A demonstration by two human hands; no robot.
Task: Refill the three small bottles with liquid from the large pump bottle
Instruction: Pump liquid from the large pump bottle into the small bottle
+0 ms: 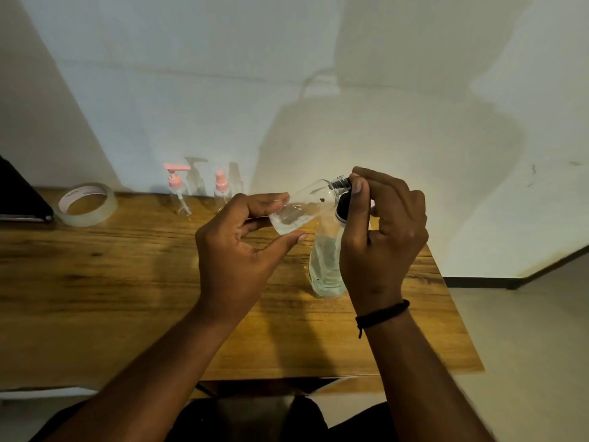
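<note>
Head view: my left hand (236, 247) pinches a small clear bottle (302, 207) by its base, neck tilted toward two o'clock. My right hand (381, 231) pinches at its threaded neck. Large bottle (326, 266) stands directly below; two pink-capped bottles (180, 194) at ten o'clock.

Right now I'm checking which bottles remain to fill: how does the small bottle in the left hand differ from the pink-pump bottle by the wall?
The held small bottle is tilted, its uncapped threaded neck towards the right hand; the pink-pump bottle stands upright on the table with its pump on. The held one has a little clear liquid inside; the pink-pump bottle looks empty. The left hand grips one; nothing touches the other. Both are small and clear.
</note>
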